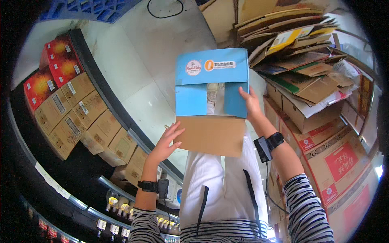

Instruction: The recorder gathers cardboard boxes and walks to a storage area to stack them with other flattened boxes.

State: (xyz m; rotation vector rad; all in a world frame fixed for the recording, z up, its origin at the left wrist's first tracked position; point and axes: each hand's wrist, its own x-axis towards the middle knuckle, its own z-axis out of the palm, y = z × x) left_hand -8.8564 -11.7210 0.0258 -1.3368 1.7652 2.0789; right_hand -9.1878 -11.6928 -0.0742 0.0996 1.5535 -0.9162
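Observation:
A blue cardboard box (211, 67) with a white label hangs in front of my legs, its flaps partly folded out. Its near flap (210, 135) shows plain brown inside. Through the gap between the flaps a light shoe (212, 94) and the floor are visible, so the box is open right through. My right hand (252, 104) grips the box's right side, thumb on the blue side flap and other fingers mostly hidden behind. My left hand (164, 142) has its fingers stretched apart, their tips at the left edge of the brown flap.
Flattened cardboard (300, 69) is piled at the right, above printed cartons (336, 162). On the left, a dark-edged shelf holds brown cartons (75, 109) and red boxes (60, 60). Bottles (114, 229) line the lower left. A blue plastic crate (93, 10) lies at the top left.

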